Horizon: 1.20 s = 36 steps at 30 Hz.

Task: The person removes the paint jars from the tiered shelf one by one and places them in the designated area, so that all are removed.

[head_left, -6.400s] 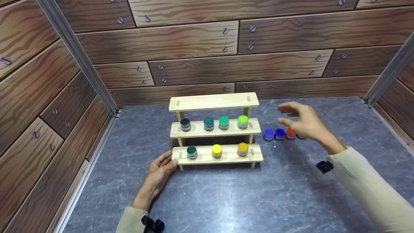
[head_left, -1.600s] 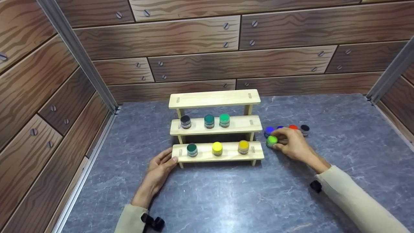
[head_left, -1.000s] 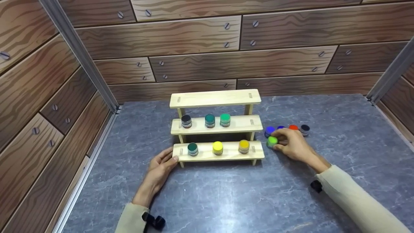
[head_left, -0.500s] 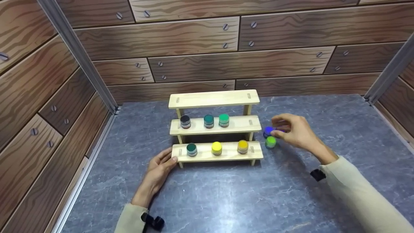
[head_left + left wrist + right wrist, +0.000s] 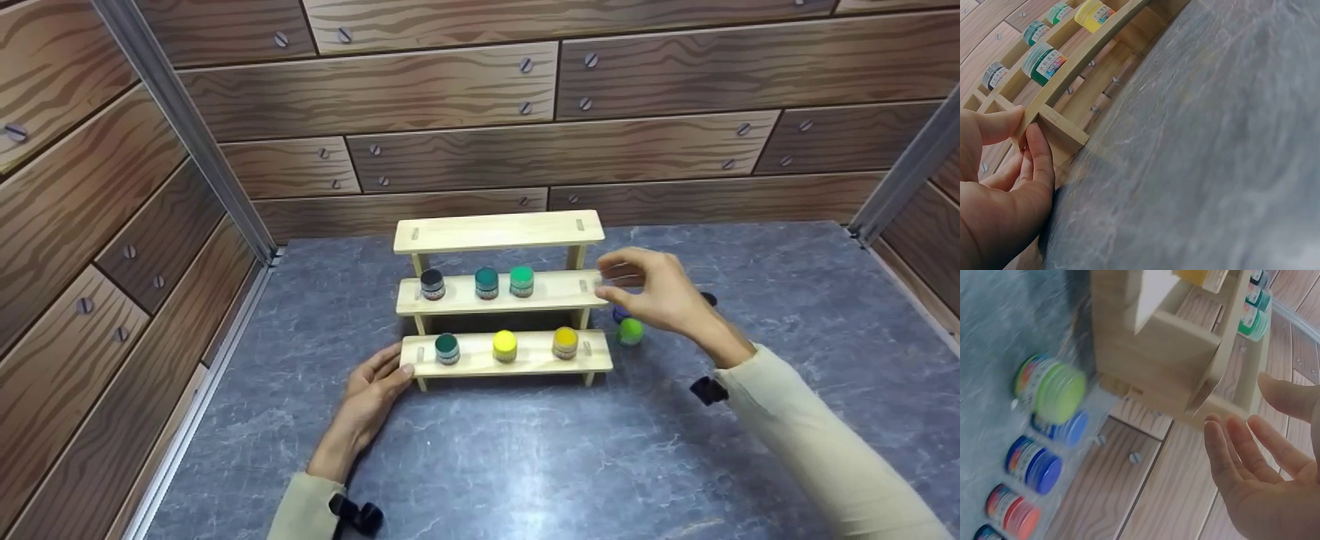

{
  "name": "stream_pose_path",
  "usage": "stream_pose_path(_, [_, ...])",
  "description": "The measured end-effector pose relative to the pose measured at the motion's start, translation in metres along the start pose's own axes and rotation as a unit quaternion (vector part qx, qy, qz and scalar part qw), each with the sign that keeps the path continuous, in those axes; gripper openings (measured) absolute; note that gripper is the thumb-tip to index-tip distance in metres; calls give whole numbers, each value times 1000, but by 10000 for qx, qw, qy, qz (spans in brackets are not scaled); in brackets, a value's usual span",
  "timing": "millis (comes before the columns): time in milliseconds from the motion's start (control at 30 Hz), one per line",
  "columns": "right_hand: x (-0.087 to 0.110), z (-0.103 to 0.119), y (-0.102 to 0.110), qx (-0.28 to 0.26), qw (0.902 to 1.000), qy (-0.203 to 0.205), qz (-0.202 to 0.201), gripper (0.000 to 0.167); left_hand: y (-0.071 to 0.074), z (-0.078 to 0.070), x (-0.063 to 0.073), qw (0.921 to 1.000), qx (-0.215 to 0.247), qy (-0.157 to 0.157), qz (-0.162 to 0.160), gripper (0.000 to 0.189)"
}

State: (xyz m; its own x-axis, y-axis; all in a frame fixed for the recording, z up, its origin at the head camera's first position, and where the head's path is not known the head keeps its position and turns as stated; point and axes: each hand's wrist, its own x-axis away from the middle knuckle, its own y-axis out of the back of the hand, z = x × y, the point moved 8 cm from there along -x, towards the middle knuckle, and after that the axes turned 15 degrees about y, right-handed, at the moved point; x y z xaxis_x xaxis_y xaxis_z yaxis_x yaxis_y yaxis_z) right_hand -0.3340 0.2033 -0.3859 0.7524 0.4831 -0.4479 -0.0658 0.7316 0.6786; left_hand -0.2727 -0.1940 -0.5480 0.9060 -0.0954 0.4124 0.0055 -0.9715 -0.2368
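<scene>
A three-tier wooden stand [image 5: 499,232] stands on the worktop [image 5: 480,457], bearing six small lidded jars, all upright. On its middle shelf are a black jar [image 5: 433,285], a teal jar [image 5: 487,283] and a bright green jar [image 5: 522,282]; on the lowest, a dark green jar [image 5: 447,349], a yellow jar [image 5: 505,346] and an amber jar [image 5: 565,343]. In the left wrist view the dark green jar's colour shows around its printed label. A lime jar [image 5: 630,332] stands on the worktop beside the stand's right end, and behind it run two blue jars [image 5: 1036,467], a red jar [image 5: 1013,512] and a dark jar [image 5: 988,533]. The left hand [image 5: 367,397] pinches the left edge of the lowest shelf between thumb and fingers. The right hand [image 5: 656,292] is released, fingers and thumb apart, near the middle shelf's right edge; contact there cannot be told. Shelf surface lies between the bright green jar and that edge, and the worktop stretches forward from the stand's front legs.
</scene>
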Motion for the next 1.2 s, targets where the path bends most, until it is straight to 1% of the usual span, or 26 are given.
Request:
stream_pose_path(133, [-8,5,-9,-99,9999,49,-22,38,0,0,-1,10000,19,-7,-8,63])
stream_pose_path(367, [-20,16,-23,-162,9994,277,-115,35,-1,-2,0,9999,111,-60,6,63])
stream_pose_path(567, [-30,20,-35,-368,9991,195,-38,38,-1,-1,1,9998,143,-82,54,63])
stream_pose_path(767, [-40,23,-48,-659,9978,49,58,42,0,-1,0,9999,120,-74,-8,62])
stream_pose_path(1033, [-52,28,-66,-891,9959,-31,116,48,1,-1,-2,9999,89,-69,-72,61])
stream_pose_path(1200, [-56,29,-74,-884,9961,-42,6,46,1,0,-3,9999,106,-56,-47,62])
